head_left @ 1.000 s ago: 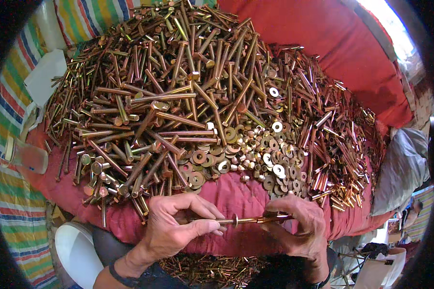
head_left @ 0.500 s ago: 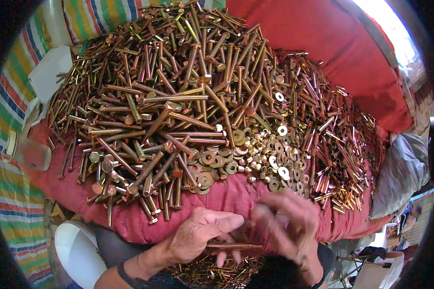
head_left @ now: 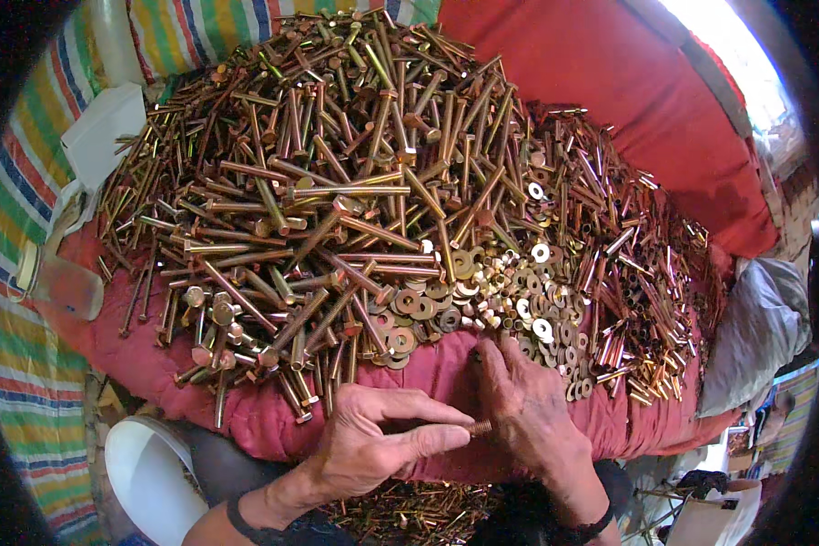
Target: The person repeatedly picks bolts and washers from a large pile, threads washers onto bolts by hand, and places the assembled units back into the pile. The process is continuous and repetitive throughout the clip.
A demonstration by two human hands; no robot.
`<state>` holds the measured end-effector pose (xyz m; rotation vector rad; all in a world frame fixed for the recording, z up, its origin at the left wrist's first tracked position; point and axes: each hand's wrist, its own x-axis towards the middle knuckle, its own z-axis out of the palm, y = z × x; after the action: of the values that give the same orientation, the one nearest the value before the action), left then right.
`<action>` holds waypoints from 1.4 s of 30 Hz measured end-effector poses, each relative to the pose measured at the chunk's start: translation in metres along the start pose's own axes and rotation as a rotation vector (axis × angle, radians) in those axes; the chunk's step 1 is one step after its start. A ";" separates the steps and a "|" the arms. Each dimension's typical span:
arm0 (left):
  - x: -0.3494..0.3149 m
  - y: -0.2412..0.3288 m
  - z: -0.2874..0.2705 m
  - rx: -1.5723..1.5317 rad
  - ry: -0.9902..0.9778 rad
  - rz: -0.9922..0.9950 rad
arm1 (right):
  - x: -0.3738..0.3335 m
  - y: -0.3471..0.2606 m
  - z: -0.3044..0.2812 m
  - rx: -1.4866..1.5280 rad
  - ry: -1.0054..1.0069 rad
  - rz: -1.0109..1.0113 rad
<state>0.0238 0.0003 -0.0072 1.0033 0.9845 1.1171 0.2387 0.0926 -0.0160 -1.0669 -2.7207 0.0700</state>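
Observation:
My left hand [head_left: 373, 437] is closed, thumb and forefinger pinching a bolt whose copper-coloured threaded end [head_left: 481, 426] sticks out toward my right hand. The rest of that bolt is hidden by the fingers. My right hand [head_left: 532, 405] reaches forward, back of the hand up, its fingers stretched toward the near edge of the small parts; nothing shows in it, though its fingertips are partly hidden. Right there lie flat washers [head_left: 543, 328] and small pale nuts or collars [head_left: 485, 320]. A large heap of long hex-head bolts [head_left: 350, 191] rises beyond, to the left.
Thin copper-coloured tubes or pins [head_left: 621, 346] are heaped on the right. Everything rests on a red padded cloth [head_left: 432, 364]. A clear jar [head_left: 73, 293] and a white container [head_left: 105, 132] stand left, a grey bag [head_left: 757, 318] right. More metal pieces [head_left: 409, 510] lie below my hands.
My right hand has moved forward and left from beside my left hand to the washers. The bolt in my left hand now shows only its threaded end. The view has shifted slightly.

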 end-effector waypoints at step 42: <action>0.004 0.001 0.005 0.262 -0.048 0.173 | -0.040 -0.001 -0.058 0.898 -0.019 0.241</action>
<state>0.0289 0.0038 -0.0055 1.3420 1.0382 1.1177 0.2791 0.0627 0.0338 -1.0497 -2.1187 1.1963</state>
